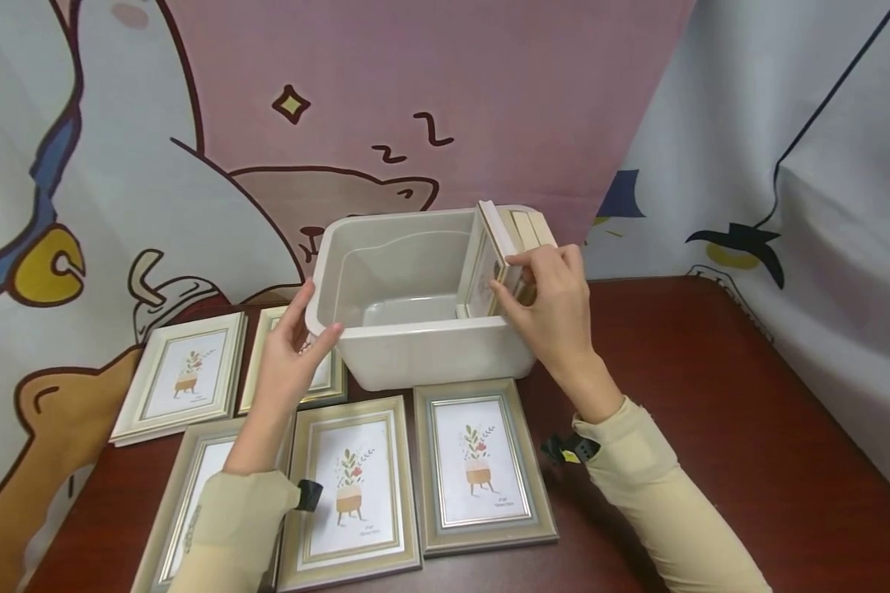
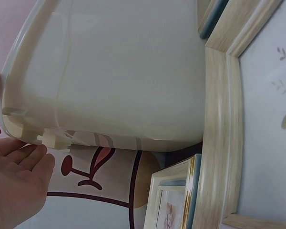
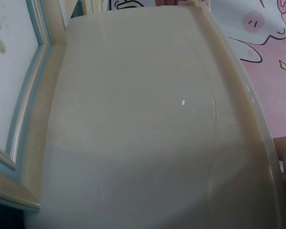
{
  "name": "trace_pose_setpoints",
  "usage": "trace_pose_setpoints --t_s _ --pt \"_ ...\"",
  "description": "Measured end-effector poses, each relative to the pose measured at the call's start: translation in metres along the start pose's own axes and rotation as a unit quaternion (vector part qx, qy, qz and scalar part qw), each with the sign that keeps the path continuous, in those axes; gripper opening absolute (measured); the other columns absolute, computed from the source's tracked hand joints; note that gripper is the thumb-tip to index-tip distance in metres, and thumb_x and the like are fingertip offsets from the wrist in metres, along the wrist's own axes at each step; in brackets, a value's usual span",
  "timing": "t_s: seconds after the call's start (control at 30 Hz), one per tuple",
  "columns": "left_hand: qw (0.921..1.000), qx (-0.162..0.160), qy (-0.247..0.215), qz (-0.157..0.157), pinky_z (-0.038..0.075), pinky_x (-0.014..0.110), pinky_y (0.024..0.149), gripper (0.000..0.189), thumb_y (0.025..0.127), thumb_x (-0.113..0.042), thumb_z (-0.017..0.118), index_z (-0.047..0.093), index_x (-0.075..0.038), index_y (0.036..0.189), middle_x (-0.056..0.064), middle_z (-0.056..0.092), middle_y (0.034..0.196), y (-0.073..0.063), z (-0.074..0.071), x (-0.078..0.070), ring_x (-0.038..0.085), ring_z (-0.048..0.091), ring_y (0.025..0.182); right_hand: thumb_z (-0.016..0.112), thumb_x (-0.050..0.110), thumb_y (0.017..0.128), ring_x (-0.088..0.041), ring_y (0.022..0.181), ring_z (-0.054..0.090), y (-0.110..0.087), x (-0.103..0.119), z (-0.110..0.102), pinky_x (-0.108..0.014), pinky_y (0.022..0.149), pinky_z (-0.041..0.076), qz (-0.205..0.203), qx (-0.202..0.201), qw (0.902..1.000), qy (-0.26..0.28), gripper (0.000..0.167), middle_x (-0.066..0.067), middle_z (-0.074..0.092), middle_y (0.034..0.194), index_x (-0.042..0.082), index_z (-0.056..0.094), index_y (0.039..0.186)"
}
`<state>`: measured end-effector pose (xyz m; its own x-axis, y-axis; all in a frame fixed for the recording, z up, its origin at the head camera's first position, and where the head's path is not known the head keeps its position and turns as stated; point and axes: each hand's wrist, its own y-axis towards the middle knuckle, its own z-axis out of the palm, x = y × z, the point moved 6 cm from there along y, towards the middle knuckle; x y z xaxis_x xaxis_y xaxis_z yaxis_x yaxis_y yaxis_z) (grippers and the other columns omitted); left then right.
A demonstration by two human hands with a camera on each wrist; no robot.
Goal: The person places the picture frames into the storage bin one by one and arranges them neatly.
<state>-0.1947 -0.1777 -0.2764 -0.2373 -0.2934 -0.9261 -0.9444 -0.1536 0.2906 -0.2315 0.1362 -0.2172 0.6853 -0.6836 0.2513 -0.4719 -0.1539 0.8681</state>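
Observation:
A pale plastic bin (image 1: 430,354) stands at the middle of the table. My left hand (image 1: 289,354) grips its left front corner, thumb at the rim and fingers curled under it, as the left wrist view shows at the fingers (image 2: 31,155). My right hand (image 1: 552,305) pinches the front edge of an upright picture frame (image 1: 495,229) inside the bin, towards its right end. Several more frames (image 1: 530,226) stand on edge to the right of that one, against the bin's right wall. In the right wrist view, the bin wall (image 3: 133,119) hides most of this hand.
In front of the bin lie picture frames with plant prints, among them a right one (image 1: 475,478) and a middle one (image 1: 352,478). A white frame (image 1: 189,371) lies to the left. A printed curtain (image 1: 489,99) hangs behind the dark red table (image 1: 682,371).

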Motion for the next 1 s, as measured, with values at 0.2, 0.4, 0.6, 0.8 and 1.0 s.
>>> trace_pose_setpoints --t_s 0.2,0.4,0.6,0.8,1.0 --pt "1.0 -0.004 -0.002 -0.006 0.032 0.018 0.118 0.069 0.095 -0.007 0.065 0.032 -0.008 0.155 0.002 0.031 0.163 -0.001 -0.001 0.0 0.021 0.036 0.148 0.084 0.018 0.08 -0.034 0.089 0.044 -0.002 0.002 0.005 -0.044 0.076 0.039 0.013 0.024 0.9994 -0.02 0.031 -0.015 0.057 0.089 0.001 0.063 0.095" --pt "1.0 0.0 0.008 -0.005 0.035 0.024 0.118 0.069 0.095 -0.011 0.065 0.032 -0.01 0.156 0.0 0.031 0.163 -0.001 0.0 -0.001 0.021 0.036 0.148 0.086 0.019 0.077 -0.032 0.1 0.054 -0.003 -0.001 0.005 -0.046 0.08 0.041 0.027 0.045 0.9986 -0.011 0.031 -0.011 0.066 0.108 0.004 0.064 0.094" --pt "1.0 0.001 0.002 -0.004 0.031 0.022 0.12 0.07 0.095 -0.01 0.065 0.031 -0.009 0.156 0.0 0.03 0.163 -0.001 0.0 -0.002 0.02 0.034 0.149 0.086 0.02 0.078 -0.029 0.108 0.061 -0.004 -0.001 0.001 -0.047 0.082 0.045 0.023 0.055 0.9983 -0.001 0.031 -0.007 0.072 0.114 0.005 0.067 0.098" --pt "1.0 0.0 -0.003 0.004 0.029 0.024 0.122 0.07 0.095 -0.009 0.065 0.031 -0.007 0.156 0.001 0.029 0.163 0.0 0.0 -0.004 0.02 0.034 0.149 0.081 0.015 0.083 -0.027 0.116 0.061 -0.008 -0.002 -0.004 -0.051 0.096 0.046 0.015 0.059 0.9981 0.008 0.026 -0.007 0.072 0.119 0.006 0.07 0.104" --pt "1.0 0.002 -0.004 0.0 0.03 0.021 0.12 0.07 0.095 -0.008 0.065 0.031 -0.007 0.156 0.002 0.029 0.163 -0.001 0.001 -0.003 0.02 0.034 0.149 0.078 0.011 0.085 -0.029 0.116 0.062 -0.02 -0.005 -0.016 -0.051 0.101 0.047 0.012 0.05 0.9984 0.023 0.026 -0.009 0.072 0.121 0.006 0.072 0.109"
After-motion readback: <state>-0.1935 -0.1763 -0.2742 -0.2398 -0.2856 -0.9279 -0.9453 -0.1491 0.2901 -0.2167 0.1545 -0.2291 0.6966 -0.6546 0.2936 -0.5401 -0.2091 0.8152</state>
